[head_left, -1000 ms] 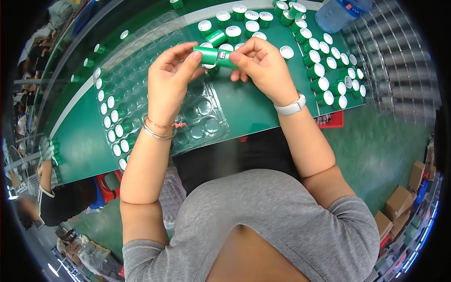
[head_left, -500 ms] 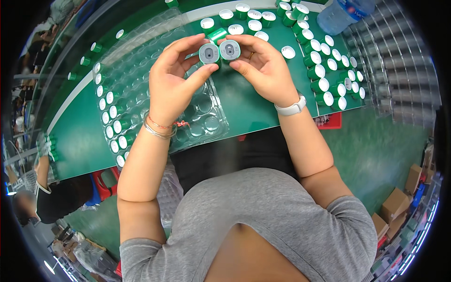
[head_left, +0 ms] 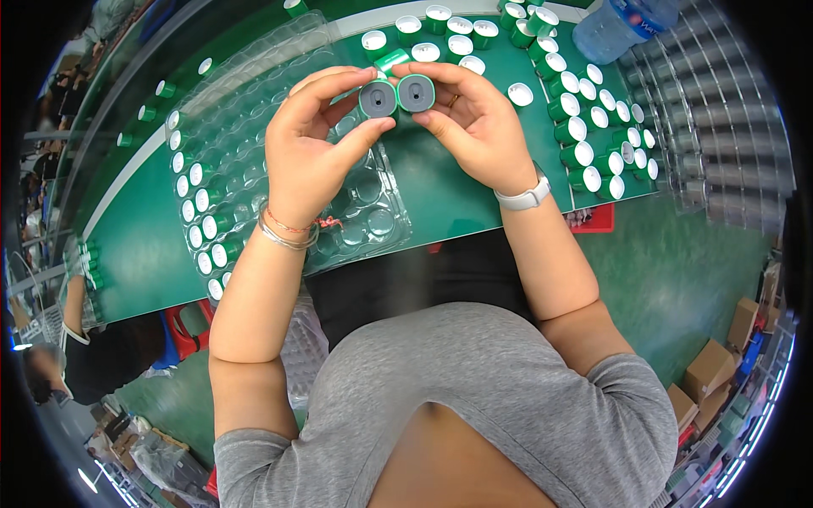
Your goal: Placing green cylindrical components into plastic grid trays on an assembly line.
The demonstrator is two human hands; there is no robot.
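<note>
Far left: co-worker in a dark top [head_left: 118, 360] seated by a red stool [head_left: 188, 328], one arm reaching to the green surface [head_left: 140, 254]. Next, a clear moulded tray [head_left: 366, 183] with round pockets; white-ended green cylinders [head_left: 201, 201] in the pockets along its left side, near-right pockets unfilled.

Left hand [head_left: 318, 127]: partly closed, thumb below and fingers above, gripping the left green cylinder [head_left: 378, 99]. Bracelets [head_left: 288, 233] at that wrist. Right hand [head_left: 478, 127]: similarly curled, thumb and fingers around the right green cylinder [head_left: 416, 93]. Both cylinders raised over the surface, side by side at the tray's right edge, grey recessed ends toward the wearer; rims touching or nearly so. Just behind them one green cylinder lies on its side [head_left: 392, 61]; others stand beyond. Pale watch [head_left: 525, 196] on right wrist.

Right: larger group of standing white-topped cylinders [head_left: 576, 129]; clear bottle [head_left: 614, 32] behind; ribbed stack [head_left: 720, 127] at the surface's end; cardboard boxes [head_left: 710, 370] on the floor.
</note>
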